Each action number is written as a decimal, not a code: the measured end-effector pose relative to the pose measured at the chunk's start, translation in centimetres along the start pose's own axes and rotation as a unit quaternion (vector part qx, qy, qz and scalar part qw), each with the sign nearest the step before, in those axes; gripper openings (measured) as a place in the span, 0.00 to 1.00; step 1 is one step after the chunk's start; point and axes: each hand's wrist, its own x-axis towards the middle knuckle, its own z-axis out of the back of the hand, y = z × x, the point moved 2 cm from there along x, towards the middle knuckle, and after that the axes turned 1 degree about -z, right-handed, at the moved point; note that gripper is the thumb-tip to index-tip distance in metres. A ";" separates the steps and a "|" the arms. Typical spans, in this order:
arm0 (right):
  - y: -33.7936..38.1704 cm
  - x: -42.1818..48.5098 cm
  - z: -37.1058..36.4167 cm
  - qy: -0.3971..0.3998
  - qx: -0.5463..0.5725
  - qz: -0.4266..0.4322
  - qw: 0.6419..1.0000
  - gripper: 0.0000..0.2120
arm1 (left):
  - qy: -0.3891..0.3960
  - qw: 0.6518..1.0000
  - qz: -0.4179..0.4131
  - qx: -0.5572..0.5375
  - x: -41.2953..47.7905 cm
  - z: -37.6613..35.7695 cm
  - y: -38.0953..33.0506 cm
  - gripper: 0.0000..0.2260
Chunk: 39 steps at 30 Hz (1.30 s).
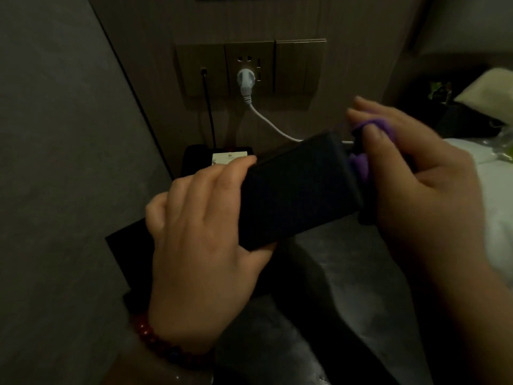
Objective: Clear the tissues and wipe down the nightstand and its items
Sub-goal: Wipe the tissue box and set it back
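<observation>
Left grip (200, 218) curls round the near-left end of the black box (299, 190), holding it tilted above the bench (355, 273), likely to expose its far end. Right grip (416, 176) pinches the purple cloth (369, 126) against that end, apparently wiping.

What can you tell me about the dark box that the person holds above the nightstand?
The dark box is a black, matte, rectangular block with rounded edges; the dim light hides any markings. It is held above the grey nightstand, tilted, its right end higher. The left hand grips its lower left end, fingers over the top. At the upper end the right hand presses a purple cloth against it. Its material is unclear.
</observation>
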 end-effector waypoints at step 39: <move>-3.4 0.5 1.5 0.173 0.238 -0.098 0.951 0.28 | -0.026 0.982 -0.008 -0.189 -0.5 -1.0 1.3 0.35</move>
